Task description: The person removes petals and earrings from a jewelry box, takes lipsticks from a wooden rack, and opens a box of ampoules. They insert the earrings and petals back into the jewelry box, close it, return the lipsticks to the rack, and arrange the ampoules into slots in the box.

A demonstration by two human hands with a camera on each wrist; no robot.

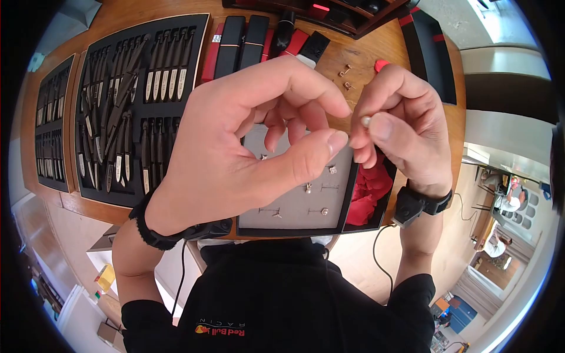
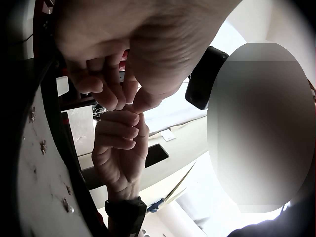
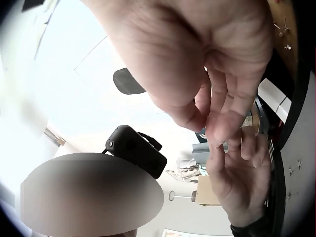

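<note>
A small white pearl (image 1: 366,121) is pinched between the thumb and index finger of my right hand (image 1: 412,126); any metal fitting on it is hidden by the fingers. My left hand (image 1: 235,135) is held right beside it, thumb and index finger curved into a wide C with their tips apart, close to the right fingertips. Both hands are raised over a grey jewellery pad (image 1: 253,220) in a black box, where several small earrings, among them a pearl one (image 1: 324,212), are set out. In the left wrist view the right hand (image 2: 121,153) meets the left fingertips.
Crumpled red cloth (image 1: 371,197) fills the box's right compartment. Gold earrings (image 1: 347,86) lie on the wooden table beyond the right hand. Black trays (image 1: 200,35) of dark-handled, pale-tipped pieces stand at left. Long dark cases (image 1: 253,41) and a black box lid (image 1: 429,59) are at the back.
</note>
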